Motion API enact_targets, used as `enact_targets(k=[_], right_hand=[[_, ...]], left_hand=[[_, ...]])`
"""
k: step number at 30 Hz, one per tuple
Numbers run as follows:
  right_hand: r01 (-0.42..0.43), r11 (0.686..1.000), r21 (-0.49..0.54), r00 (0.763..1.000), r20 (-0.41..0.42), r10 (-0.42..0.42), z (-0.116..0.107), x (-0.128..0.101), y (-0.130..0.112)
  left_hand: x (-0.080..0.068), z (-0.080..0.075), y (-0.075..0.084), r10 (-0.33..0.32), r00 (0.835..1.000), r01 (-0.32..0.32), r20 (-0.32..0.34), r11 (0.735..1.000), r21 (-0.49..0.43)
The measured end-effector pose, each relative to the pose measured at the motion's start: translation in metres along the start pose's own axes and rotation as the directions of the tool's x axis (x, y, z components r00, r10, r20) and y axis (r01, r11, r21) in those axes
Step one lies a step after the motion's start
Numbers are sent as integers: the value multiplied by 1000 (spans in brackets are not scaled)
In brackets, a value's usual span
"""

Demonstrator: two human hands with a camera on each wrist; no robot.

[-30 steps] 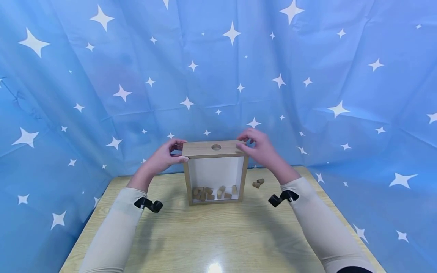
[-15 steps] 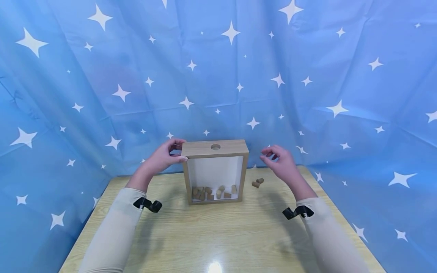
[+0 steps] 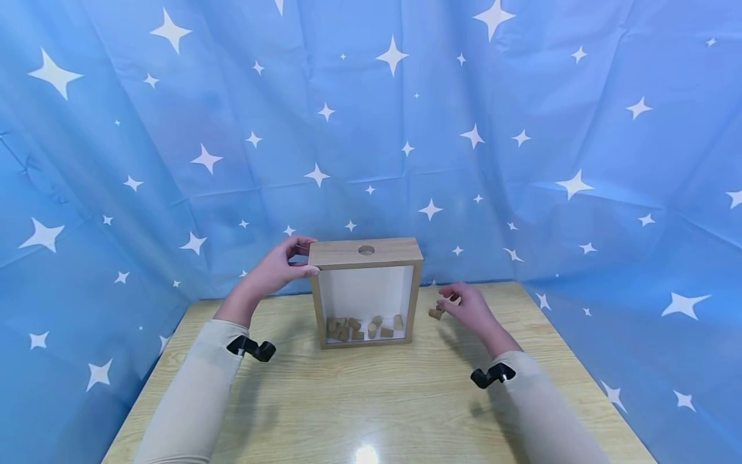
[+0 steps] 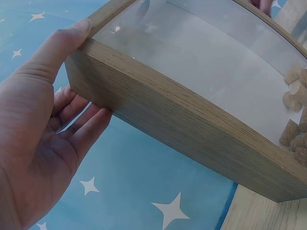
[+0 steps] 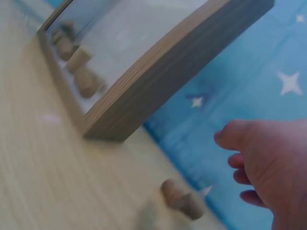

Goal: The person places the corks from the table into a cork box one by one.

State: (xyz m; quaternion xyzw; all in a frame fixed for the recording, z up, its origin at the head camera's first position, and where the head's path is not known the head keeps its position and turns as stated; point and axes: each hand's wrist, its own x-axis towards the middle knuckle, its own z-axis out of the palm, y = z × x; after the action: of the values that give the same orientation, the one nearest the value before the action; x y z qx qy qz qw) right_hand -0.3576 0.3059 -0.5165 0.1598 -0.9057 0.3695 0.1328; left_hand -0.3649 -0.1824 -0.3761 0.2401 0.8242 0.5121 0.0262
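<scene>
Left hand (image 3: 272,270): fingers grasping wooden box (image 3: 365,293) at its top corner.
Right hand (image 3: 471,309): fingers released, just beside loose corks (image 3: 437,311) on tabletop (image 3: 371,399).

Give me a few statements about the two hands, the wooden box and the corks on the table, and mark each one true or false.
1. The left hand holds the upper left corner of the wooden box. True.
2. The right hand grips the top of the box. False: it is low over the table, by the loose corks.
3. The box stands upright with a round hole in its top. True.
4. The box is empty. False: several corks lie at its bottom.
5. Two loose corks lie left of the box. False: they lie on its right.
</scene>
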Motion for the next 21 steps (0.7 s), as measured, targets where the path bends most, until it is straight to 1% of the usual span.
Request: enact_targets(k=[7,9,14,21], right_hand=[[-66,997,-42,997,48,68,24,-6,14],[-63,996,-61,997,46,66,28,-7,18],[-21,995,-100,999,34,25,37,-10,24],[-35,986,-163,998,41,43,42,-14,30]], left_hand=[[-1,0,1,-6,1000,6,-3,1000,2],[-1,0,2,-6,1000,6,-2,1000,1],[-1,1,2,-5,1000,5,-4,1000,-1],[0,0,-1,-2,1000,2,-1,1000,11]])
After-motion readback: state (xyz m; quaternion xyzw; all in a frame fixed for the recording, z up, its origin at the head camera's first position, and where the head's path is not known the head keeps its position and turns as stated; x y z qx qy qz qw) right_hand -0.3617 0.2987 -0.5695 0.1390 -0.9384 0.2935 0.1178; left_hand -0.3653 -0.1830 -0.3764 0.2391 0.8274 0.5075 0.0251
